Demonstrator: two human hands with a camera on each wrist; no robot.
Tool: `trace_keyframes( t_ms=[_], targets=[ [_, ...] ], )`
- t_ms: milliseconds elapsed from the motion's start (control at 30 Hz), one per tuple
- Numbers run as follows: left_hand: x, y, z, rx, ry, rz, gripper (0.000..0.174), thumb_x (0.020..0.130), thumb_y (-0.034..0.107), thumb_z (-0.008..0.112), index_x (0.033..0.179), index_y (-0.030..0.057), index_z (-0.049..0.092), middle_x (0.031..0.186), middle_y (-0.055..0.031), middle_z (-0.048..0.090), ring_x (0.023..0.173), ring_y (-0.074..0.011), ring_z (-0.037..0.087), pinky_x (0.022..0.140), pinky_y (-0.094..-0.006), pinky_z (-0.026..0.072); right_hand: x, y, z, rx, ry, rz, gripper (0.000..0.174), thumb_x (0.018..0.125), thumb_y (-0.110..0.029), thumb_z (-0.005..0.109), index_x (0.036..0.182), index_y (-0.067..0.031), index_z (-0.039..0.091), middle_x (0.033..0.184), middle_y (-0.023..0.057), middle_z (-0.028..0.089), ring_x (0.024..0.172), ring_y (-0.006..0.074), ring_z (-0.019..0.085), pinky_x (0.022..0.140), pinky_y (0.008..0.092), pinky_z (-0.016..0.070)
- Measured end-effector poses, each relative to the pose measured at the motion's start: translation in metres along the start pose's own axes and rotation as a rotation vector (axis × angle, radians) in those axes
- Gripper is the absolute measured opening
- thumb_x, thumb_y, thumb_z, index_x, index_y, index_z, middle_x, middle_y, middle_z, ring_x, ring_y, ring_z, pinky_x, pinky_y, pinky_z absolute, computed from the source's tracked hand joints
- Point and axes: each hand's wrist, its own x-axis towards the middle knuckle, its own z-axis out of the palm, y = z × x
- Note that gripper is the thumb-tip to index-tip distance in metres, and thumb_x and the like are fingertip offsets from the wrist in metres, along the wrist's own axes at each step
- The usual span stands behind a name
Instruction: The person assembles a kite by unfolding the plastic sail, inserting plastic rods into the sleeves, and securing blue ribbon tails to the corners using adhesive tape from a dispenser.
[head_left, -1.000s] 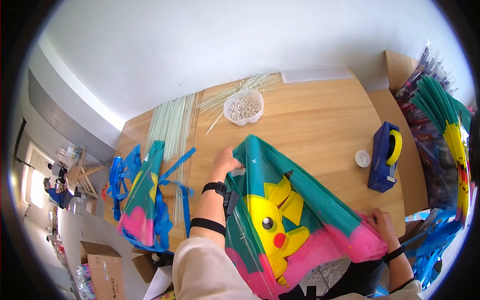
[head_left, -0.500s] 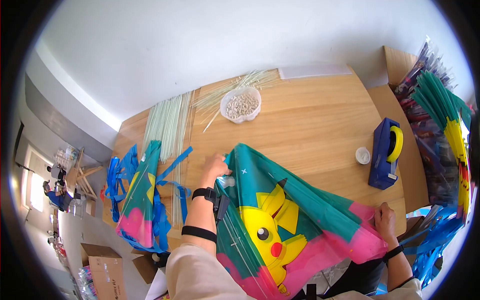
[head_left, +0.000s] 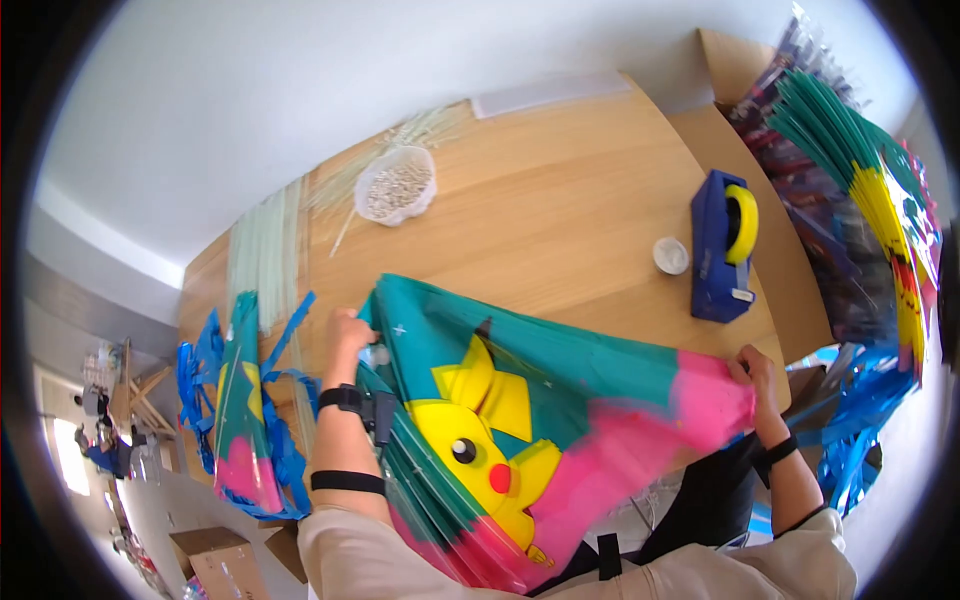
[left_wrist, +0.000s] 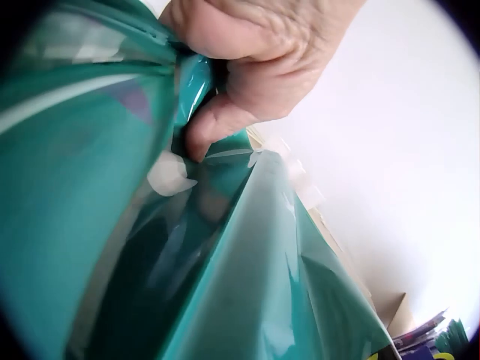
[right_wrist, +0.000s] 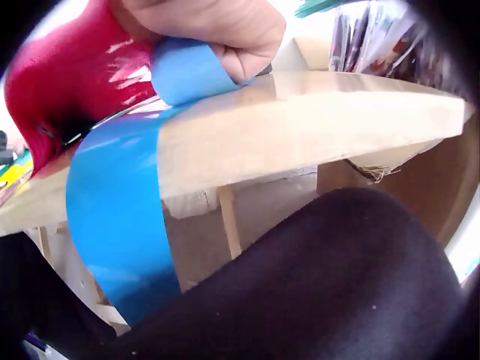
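A thin plastic kite point(head_left: 475, 385) hangs between my two hands over the table's near edge, teal above and pink below, with a yellow cartoon figure on it. My left hand point(head_left: 348, 337) grips its teal corner; the left wrist view shows the thumb and fingers curled into the folded teal film point(left_wrist: 240, 277). At the other end, my right hand point(head_left: 757, 378) holds the pink corner. A blue ribbon point(right_wrist: 112, 214) comes out of this same grip and droops over the table edge in the right wrist view. Folds bunch along the kite's left side.
On the table point(head_left: 540, 190) are a bowl of small pale pieces point(head_left: 397, 187), thin pale rods point(head_left: 268, 250), a small white cup point(head_left: 670, 256) and a blue tape dispenser point(head_left: 718, 275). Another folded kite point(head_left: 242, 400) lies left among blue ribbons point(head_left: 203, 375). An open carton point(head_left: 745, 180) stands right.
The head view has turned, so the table things shift left and up. The kite's upper edge is drawn straighter between my hands, which both keep their grip.
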Motion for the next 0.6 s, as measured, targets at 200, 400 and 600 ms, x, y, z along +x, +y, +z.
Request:
trace_keyframes(
  t_ms=[200, 400, 600],
  targets=[
    [0.038, 0.02, -0.001, -0.108, -0.015, -0.082, 0.028, 0.051, -0.011, 0.073, 0.061, -0.0021, 0.049, 0.06, -0.0063, 0.048, 0.056, -0.0179, 0.049, 0.049, -0.0407, 0.0389, 0.008, 0.034, -0.001, 0.481, -0.131, 0.111, 0.008, 0.083, -0.005, 0.059, 0.077, 0.0003, 0.06, 0.067, 0.0029, 0.057, 0.058, 0.0125, 0.05, 0.053, 0.0309, 0.0397],
    [0.048, 0.034, 0.005, -0.117, -0.04, -0.054, 0.022, 0.056, -0.016, 0.066, 0.057, -0.0007, 0.051, 0.059, -0.0065, 0.05, 0.053, -0.0168, 0.049, 0.047, -0.0382, 0.0394, 0.017, 0.012, -0.02, 0.523, -0.307, 0.409, 0.013, 0.086, -0.002, 0.058, 0.095, 0.0025, 0.067, 0.078, -0.0039, 0.06, 0.065, 0.0071, 0.051, 0.057, 0.0244, 0.0425],
    [0.044, 0.045, 0.006, -0.182, -0.111, 0.122, 0.015, 0.063, -0.005, 0.072, 0.078, -0.0038, 0.068, 0.065, -0.0097, 0.062, 0.059, -0.0186, 0.058, 0.057, -0.0362, 0.0454, 0.011, 0.014, -0.011, 0.5, -0.137, 0.236, 0.017, 0.086, -0.004, 0.058, 0.099, 0.0031, 0.066, 0.081, -0.0006, 0.063, 0.074, 0.0076, 0.054, 0.065, 0.0246, 0.0449]
  ],
)
